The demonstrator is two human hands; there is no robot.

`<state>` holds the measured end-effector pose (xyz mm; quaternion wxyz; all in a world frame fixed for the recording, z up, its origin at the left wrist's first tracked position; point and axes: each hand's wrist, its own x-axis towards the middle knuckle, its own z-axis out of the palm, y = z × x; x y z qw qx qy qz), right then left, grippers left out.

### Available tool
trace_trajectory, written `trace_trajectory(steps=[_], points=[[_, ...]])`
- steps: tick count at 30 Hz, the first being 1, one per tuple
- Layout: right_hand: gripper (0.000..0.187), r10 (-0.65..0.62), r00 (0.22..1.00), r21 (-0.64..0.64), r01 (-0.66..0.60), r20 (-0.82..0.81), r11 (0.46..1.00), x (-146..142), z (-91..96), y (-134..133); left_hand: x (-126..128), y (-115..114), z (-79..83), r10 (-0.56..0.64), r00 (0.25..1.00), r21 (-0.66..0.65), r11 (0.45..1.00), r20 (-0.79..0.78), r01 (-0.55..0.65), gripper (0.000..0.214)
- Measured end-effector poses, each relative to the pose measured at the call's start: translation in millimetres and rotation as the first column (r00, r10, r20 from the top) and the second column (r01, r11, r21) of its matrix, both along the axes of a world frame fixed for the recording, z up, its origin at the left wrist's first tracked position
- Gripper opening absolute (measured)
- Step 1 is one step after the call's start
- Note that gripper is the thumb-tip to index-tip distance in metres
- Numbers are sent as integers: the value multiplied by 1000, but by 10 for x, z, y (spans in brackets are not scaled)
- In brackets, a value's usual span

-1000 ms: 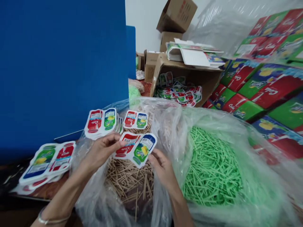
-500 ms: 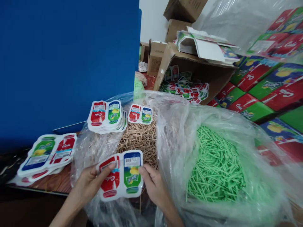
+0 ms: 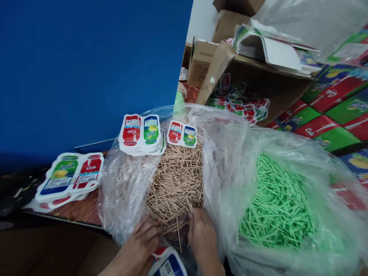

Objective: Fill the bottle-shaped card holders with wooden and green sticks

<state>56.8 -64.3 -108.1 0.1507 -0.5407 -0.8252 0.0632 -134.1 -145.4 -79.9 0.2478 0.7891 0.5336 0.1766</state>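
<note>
Low in the view, my left hand bends its fingers over the near left edge of a heap of thin brown sticks; its fingertips are partly hidden. A white-edged Cola and Sprite card lies below it, partly covered by the hand and cut off by the frame. At the heap's near right edge, my right hand has its fingers closed, with a brown stick tip at the fingertips. One loose stick points down between the hands. A single smaller card rests at the heap's far edge.
A stack of cards sits on the clear plastic bag, another stack at left. Green sticks fill a bag at right. Behind stand a blue panel, an open carton of cards and piled printed boxes.
Both hands held the large card up between them; it is now low under my left hand. My hands have moved down and apart to the brown heap's near edge. The view has shifted slightly left.
</note>
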Motion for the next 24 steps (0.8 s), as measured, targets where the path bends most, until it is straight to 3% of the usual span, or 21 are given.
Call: trace_trajectory(steps=[5,9,14,18,21,24], points=[[34,215,975,96,-209,-60,973,-101,199,73,-14,-90,-350,74,993,98,992,97,-84,34],[39,382,916,178,-400,126,899,-285,238,319,23,-106,-624,94,990,230,966,109,-117,35],[40,449,851,191,-506,273,841,-356,208,585,51,-100,-861,118,984,307,939,131,-154,37],[38,428,849,176,-494,309,852,-406,152,630,68,-75,-840,132,981,307,936,144,-171,36],[42,426,848,175,-493,317,852,-457,68,622,61,-45,-672,120,983,312,936,141,-160,34],[42,439,841,169,-505,316,846,-473,-1,618,19,-20,-454,59,992,221,972,108,-82,38]])
